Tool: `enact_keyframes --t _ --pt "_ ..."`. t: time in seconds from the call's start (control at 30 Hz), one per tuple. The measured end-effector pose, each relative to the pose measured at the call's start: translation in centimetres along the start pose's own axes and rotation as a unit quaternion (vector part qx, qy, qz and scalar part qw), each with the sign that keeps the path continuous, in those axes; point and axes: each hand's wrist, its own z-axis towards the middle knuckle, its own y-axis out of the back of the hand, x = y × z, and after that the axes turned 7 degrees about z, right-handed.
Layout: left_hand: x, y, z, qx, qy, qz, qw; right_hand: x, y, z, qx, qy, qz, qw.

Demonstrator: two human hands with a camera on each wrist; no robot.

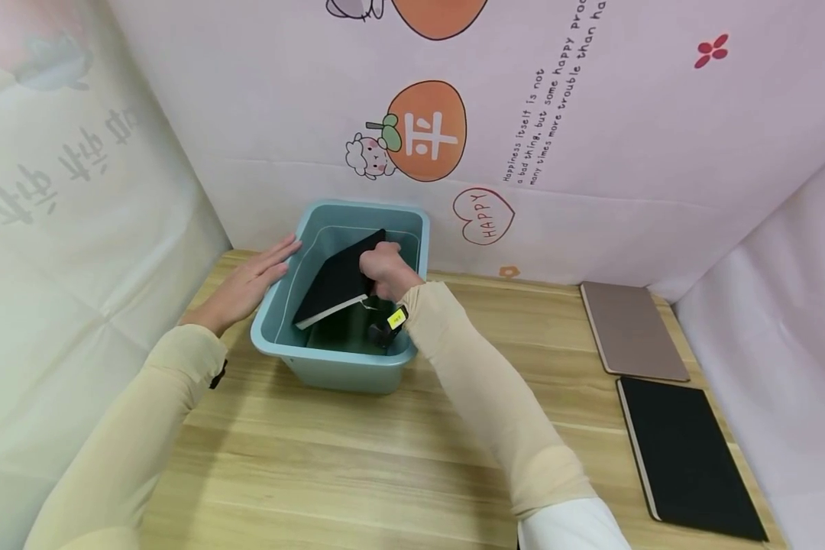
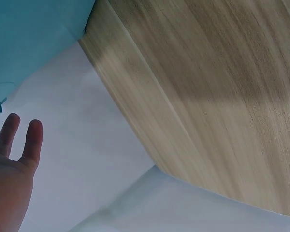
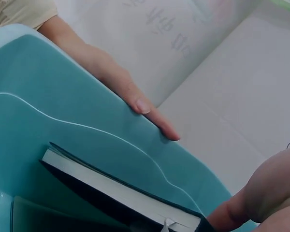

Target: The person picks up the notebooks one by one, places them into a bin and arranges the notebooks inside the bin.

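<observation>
A light-blue plastic bin (image 1: 347, 374) stands on the wooden table by the back wall. Inside it, a black notebook (image 1: 331, 281) leans at a slant, its white page edge (image 3: 111, 186) showing in the right wrist view. My right hand (image 1: 388, 267) reaches into the bin and grips the notebook near its upper right edge. Under that notebook, a dark flat thing (image 3: 36, 215) lies low in the bin, mostly hidden. With fingers extended, my left hand (image 1: 247, 286) rests against the bin's left rim; in the left wrist view only part of this hand (image 2: 12, 169) shows.
At the right of the table (image 1: 357, 473) lie a taupe notebook (image 1: 634, 330) and, nearer to me, another black notebook (image 1: 690, 454). A printed white cloth (image 1: 591, 221) hangs right behind the bin, with more cloth at both sides.
</observation>
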Motion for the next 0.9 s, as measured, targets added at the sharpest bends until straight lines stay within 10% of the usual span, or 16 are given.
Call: enact_keyframes --t 0.9 --pt "0.1 -0.1 0.2 0.0 -0.002 -0.033 0.9994 -1.2 -1.7 1.6 -0.045 -0.014 -0.163 0.985"
